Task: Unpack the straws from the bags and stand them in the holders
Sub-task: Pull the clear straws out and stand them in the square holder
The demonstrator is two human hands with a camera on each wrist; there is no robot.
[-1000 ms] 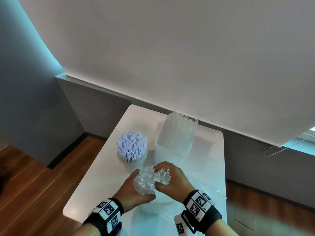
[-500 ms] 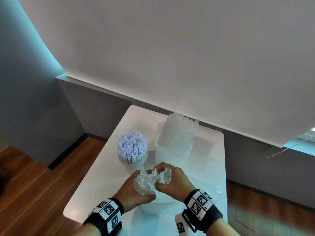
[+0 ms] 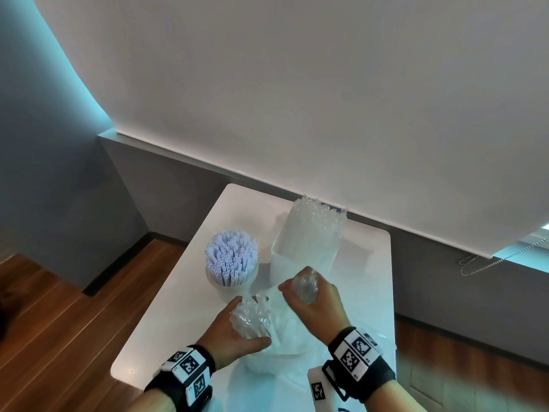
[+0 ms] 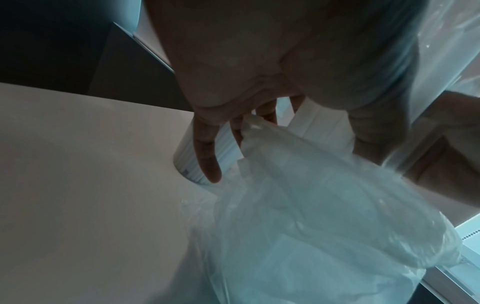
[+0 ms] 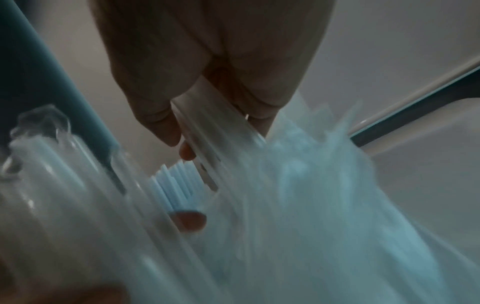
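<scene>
While both hands work over the near edge of the white table: left hand curled round a bunch of clear straws, tips up, partly inside a thin bag. Right hand closed on a smaller clutch of clear straws, raised just in front of the square holder. Square holder already packed with clear straws; round cup beside it full of white straws. More loose plastic spread by the wrists.

Risks, judged: little room left in the square holder, so forcing more in could bend straws or tip it; slick straws could slide out of either fist; a sleeve or bag could catch the cup.
</scene>
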